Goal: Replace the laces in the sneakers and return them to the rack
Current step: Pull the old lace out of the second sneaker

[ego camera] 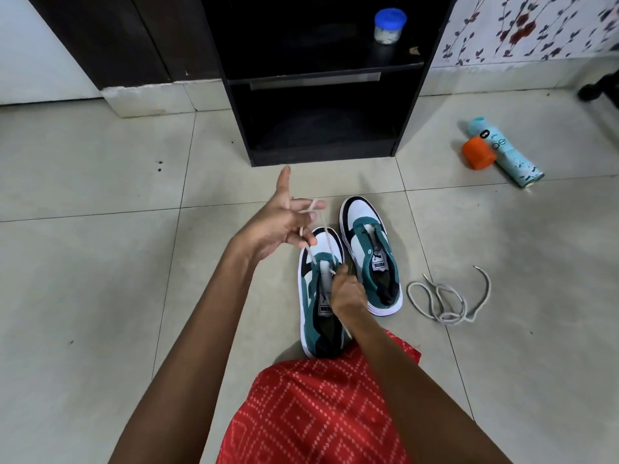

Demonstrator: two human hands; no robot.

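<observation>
Lace [330, 246] pinched by left hand [278, 222]; rack [408, 105] holds jar [389, 26].

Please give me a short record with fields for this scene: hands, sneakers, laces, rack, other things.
left hand: raised, holds the lace pulled up from the near sneaker
right hand: grips the same lace at the eyelets
far sneaker: unlaced, beside the near one
loose lace: on the floor, right of both sneakers
rack: behind the sneakers, jar on its upper shelf
other: spray can and orange cap on the floor
</observation>
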